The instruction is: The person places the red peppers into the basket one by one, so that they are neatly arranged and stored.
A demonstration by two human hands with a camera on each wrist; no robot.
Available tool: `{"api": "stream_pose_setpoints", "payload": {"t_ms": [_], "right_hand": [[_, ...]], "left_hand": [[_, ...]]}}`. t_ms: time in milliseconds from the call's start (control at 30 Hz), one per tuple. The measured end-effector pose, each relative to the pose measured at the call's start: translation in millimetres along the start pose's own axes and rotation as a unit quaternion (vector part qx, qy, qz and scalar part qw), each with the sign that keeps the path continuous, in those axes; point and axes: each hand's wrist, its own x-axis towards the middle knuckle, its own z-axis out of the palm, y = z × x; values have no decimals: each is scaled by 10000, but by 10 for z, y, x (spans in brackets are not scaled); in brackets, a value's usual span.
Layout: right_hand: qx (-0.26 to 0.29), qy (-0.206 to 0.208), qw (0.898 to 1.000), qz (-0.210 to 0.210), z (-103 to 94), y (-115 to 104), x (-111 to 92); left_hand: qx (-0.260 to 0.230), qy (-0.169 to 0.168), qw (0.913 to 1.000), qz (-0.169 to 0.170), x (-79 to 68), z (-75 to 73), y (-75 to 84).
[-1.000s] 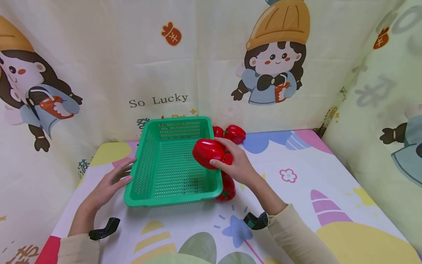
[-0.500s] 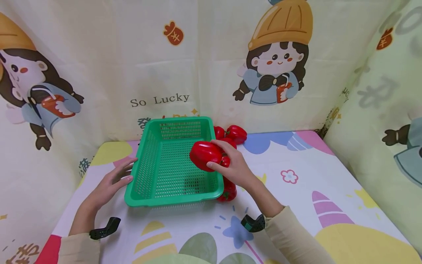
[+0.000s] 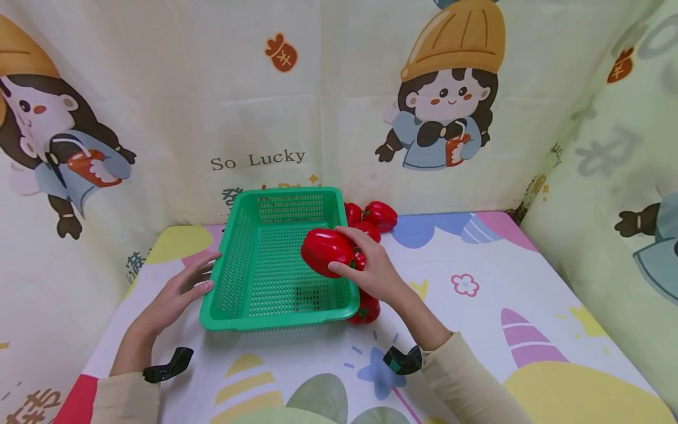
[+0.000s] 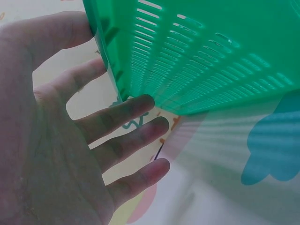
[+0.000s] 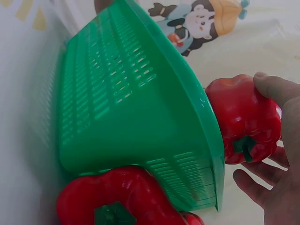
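Note:
In the head view my right hand (image 3: 375, 272) grips a red bell pepper (image 3: 324, 252) between thumb and fingers, over the right side of a green plastic basket (image 3: 278, 323). The right wrist view shows this bell pepper (image 5: 243, 115) beyond the basket's rim, its green stem facing the camera. My left hand (image 3: 168, 303) is at the basket's left side, its fingers spread and fairly straight. In the left wrist view the thumb and index finger touch the rim, while the other fingers are extended beside the basket wall (image 4: 187, 51). No bell pepper shows inside the basket.
Along the basket's right side lie several more red bell peppers, one by the front corner (image 3: 365, 309) and one at the back (image 3: 380, 216). Some are partly hidden by my right hand and the basket. A patterned cloth (image 3: 450, 330) covers the table; printed curtains (image 3: 344, 118) stand behind and beside it.
My right hand has carried the bell pepper slightly left, further over the basket. The left hand stays at the basket's left rim, and the basket keeps its place.

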Motion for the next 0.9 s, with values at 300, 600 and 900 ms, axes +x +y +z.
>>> {"api": "stream_pose_setpoints", "payload": {"t_ms": [300,600,900], "right_hand": [[121,-42,9999,-103,19,-5,17],[-29,-86,9998,-156,24,-14,39],[-30,-168,9998,-67,47,-7,30]], "left_hand": [[-13,-3,10000,47,6,-3,1],[-55,-15,9999,107,11,-3,8],[-75,-37,9999,73,12,-10,-3]]}}
